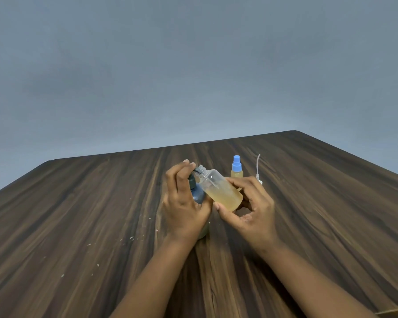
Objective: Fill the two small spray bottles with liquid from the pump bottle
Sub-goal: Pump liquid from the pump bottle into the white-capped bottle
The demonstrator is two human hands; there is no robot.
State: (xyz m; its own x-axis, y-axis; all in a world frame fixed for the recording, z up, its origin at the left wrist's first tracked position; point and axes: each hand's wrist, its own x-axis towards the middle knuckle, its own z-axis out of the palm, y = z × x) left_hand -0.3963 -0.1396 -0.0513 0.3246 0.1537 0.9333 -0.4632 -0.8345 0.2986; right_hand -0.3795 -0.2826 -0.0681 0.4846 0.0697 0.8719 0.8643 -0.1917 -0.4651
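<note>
My left hand [184, 200] wraps the pump bottle [197, 193], a blue-grey bottle with a dark pump head, fingers on top of the pump. My right hand [248, 207] holds a clear small spray bottle [221, 191] without its cap, tilted with its threaded neck against the pump nozzle. Yellowish liquid fills roughly its lower half. Behind it stands the second small spray bottle [236, 172], upright, with a blue spray cap and yellowish liquid inside. A white spray head with its thin dip tube [257, 168] shows just right of my right hand.
Everything sits on a dark wood-grain table [101, 214], whose far edge runs across the middle of the view and whose right edge slopes down at the right. Small white crumbs [131, 238] lie left of my left arm. A plain grey wall is behind.
</note>
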